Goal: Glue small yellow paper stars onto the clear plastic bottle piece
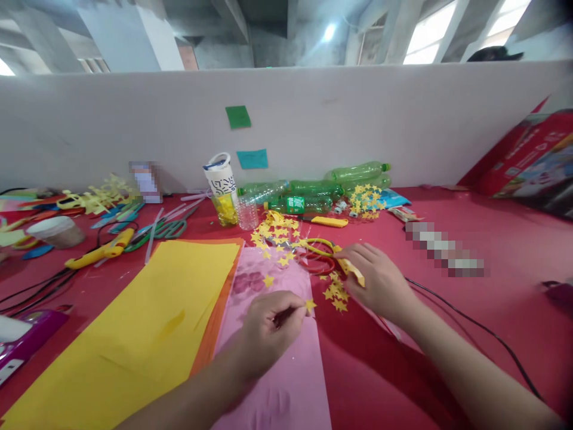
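Note:
My left hand pinches a small yellow star between thumb and fingertips, above the right edge of a pink sheet. To the right, my right hand is closed around a yellow tool, seemingly a cutter or glue gun; its exact kind is unclear. Several loose yellow stars lie on the red table beside that hand. One single star rests on the pink sheet. Yellow-handled scissors and a red-handled pair lie just beyond, near a pile of stars.
Yellow paper lies on orange sheets at the left. Green bottles line the white partition. A yellow glue gun, paper cup and purple power strip are far left. A black cable crosses the right side.

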Tool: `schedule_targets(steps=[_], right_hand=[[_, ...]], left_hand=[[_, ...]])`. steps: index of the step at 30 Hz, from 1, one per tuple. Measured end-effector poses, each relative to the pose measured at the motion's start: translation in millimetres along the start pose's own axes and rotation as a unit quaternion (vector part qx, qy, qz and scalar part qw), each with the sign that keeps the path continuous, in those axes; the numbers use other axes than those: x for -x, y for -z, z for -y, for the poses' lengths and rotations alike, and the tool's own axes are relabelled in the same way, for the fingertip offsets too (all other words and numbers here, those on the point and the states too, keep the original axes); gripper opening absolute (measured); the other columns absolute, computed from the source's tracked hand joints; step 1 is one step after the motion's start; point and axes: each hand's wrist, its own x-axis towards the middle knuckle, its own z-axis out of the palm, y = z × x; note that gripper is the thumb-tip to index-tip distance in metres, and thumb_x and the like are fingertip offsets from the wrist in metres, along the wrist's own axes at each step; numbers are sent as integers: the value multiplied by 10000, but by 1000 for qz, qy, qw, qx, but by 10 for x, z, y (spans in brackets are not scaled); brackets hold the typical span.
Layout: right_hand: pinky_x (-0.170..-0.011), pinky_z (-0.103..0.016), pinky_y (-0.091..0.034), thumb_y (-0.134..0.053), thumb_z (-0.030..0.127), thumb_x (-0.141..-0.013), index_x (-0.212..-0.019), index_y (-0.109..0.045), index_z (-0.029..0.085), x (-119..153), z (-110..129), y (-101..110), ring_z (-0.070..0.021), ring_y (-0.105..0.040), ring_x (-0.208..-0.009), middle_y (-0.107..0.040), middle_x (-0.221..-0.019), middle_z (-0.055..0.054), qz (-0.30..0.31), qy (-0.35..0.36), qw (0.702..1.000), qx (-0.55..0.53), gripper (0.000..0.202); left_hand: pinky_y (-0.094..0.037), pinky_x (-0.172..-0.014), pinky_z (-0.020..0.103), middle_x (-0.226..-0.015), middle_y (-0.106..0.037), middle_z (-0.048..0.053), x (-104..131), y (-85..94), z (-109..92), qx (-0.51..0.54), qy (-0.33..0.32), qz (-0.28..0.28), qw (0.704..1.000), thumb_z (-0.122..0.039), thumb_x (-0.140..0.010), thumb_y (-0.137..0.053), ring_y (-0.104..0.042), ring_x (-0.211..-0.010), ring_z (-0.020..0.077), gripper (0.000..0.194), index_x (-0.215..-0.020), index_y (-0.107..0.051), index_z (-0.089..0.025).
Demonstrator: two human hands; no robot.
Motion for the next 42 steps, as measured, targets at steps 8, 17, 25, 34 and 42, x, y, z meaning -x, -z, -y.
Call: schedule_targets(steps=[8,17,25,34,42], right_hand=[[-769,-372,-449,-450,-11,-662,-1083,-602,125,101,-525,-67,-278,-612,-949,-603,-1133,-162,145,-68,979,126,467],[-880,-405,-419,-520,91,-713,-1110,-510,156,-12,-422,124,-291,-529,-1061,-514,-1151,-151,-2,-45,997,57,403],[-649,-255,-484,-590,197,-807,-897,-564,195,59,260,154,-165,-595,-756,-583,-901,-65,-54,117,951,-281,94],[-599,-289,-483,-545,239,-851,-764,-571,221,117,364,112,-183,-599,-694,-614,-696,-26,-42,110,958,-260,93],[-508,-303,-437,-517,284,-861,-709,-582,226,99,412,153,-191,-582,-596,-576,-607,-26,-31,104,966,-233,176]], left_hand=[[-400,-590,239,-560,-477,-39,-21,135,66,21,-3,-63,998,-164,-842,-483,-444,-535,100,190,-671,-564,-177],[-377,-557,221,-550,-458,-47,-60,192,72,54,22,-119,991,-190,-834,-517,-417,-526,89,178,-664,-563,-172],[-362,-511,193,-531,-454,-47,-111,201,34,32,24,-143,989,-170,-798,-520,-441,-527,87,169,-634,-564,-164],[-357,-500,197,-558,-501,-34,-111,194,48,-24,7,-136,990,-174,-799,-524,-437,-514,85,159,-659,-598,-158],[-345,-475,197,-554,-513,-34,-96,181,64,-17,16,-134,991,-173,-788,-524,-419,-482,81,149,-667,-611,-162]])
